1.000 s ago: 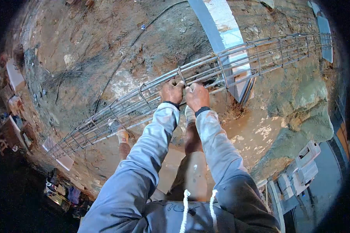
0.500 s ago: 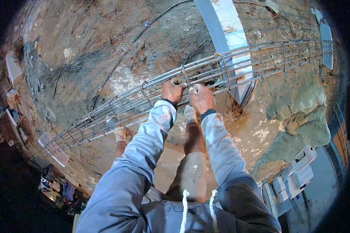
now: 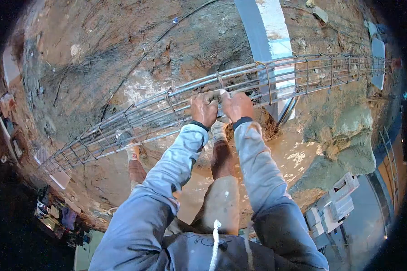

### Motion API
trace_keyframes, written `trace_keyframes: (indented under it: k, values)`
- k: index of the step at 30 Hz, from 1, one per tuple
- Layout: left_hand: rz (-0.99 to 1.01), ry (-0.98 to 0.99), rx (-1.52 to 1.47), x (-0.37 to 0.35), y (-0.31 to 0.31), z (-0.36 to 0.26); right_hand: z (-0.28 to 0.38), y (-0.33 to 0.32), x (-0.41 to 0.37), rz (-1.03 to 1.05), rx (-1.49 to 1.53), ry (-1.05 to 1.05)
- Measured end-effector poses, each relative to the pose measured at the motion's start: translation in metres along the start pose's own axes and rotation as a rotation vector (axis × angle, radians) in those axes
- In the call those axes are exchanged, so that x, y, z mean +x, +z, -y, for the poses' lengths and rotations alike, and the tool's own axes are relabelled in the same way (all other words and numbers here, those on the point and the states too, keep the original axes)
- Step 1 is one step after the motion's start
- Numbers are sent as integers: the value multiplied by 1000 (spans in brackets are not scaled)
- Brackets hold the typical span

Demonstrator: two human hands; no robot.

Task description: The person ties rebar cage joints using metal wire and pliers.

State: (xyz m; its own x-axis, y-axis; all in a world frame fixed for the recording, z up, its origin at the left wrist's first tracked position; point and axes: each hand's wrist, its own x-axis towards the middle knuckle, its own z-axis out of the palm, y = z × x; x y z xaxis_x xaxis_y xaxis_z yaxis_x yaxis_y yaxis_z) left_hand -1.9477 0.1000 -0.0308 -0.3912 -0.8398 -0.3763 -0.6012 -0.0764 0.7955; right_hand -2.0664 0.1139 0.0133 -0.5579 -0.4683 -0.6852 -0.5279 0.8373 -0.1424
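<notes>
Two hands closed side by side on the top bar of a long grey steel rebar cage (image 3: 135, 119).

From the head camera I see the left hand (image 3: 204, 108) and right hand (image 3: 238, 106) almost touching, knuckles toward me. The fingers of both are curled tight over the upper rod, where a thin rectangular steel stirrup (image 3: 219, 79) crosses it. The cage runs from lower left to upper right, raised over wet brown muddy ground (image 3: 298, 153), just ahead of the bare legs. I judge the work to be at that crossing. To do it well, I would stay close to the joint, let one hand steady the rod while the other works, and plant the feet firmly on the mud. A pale speck shows between the thumbs, but I cannot tell what the fingertips pinch there.
</notes>
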Motion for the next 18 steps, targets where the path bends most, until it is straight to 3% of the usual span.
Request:
trace_keyframes:
  k: [4, 6, 12, 14, 18]
  values:
    - [18, -32, -14, 0, -4, -2, -8, 1, 13, 99, 58, -30]
    - [34, -151, -80, -1, -1, -2, -9, 7, 19, 98, -102, -56]
    - [114, -221, -40, -3, 2, 3, 18, -15, 10, 219, -183, 45]
    - [-23, -246, -243, -4, -1, -2, 28, -16, 7, 160, -271, 110]
    - [87, -376, -93, 5, -7, -10, 38, -18, 13, 244, -366, 92]
